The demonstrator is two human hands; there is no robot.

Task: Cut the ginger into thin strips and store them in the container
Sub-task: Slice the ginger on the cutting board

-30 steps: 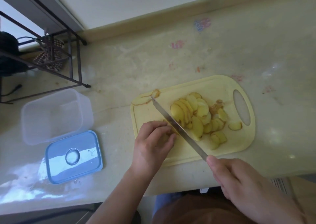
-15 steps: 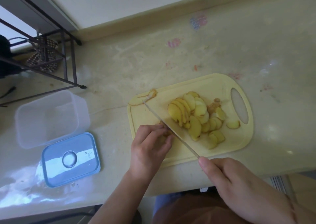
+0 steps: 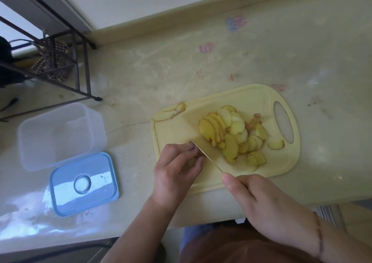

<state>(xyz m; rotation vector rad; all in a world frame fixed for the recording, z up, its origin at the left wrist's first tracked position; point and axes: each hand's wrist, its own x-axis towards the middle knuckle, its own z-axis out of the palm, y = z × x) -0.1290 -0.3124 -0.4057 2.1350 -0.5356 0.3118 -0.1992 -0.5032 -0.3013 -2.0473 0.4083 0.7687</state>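
Head view. Ginger slices (image 3: pixel 229 134), pale yellow with thin tan-brown skin edges, oval and flat, lying fanned and overlapping in a loose heap on centre-right of cutting board (image 3: pixel 251 99); one slice (image 3: pixel 276 144) sitting apart near handle slot; peel scraps (image 3: pixel 177 110) resting at board's far-left corner. Cutting board, pale yellow plastic, lying on marbled beige counter (image 3: pixel 181 61). Left hand (image 3: pixel 177 172), fingers curled, pressing down on a small ginger piece at board's near-left area, piece mostly hidden under fingertips. Right hand (image 3: pixel 267 206) gripping handle of knife (image 3: pixel 205 154), forefinger extended along spine; thin blade running diagonally across board, passing just beside left fingertips, tip reaching toward peel scraps. Container (image 3: pixel 58 134), translucent, rectangular, standing open on counter well left of board. Lid (image 3: pixel 83 184), blue, with round centre inset, lying flat just in front of container, touching or overlapping its near edge. Wire rack (image 3: pixel 60 61), dark metal, standing at far left.
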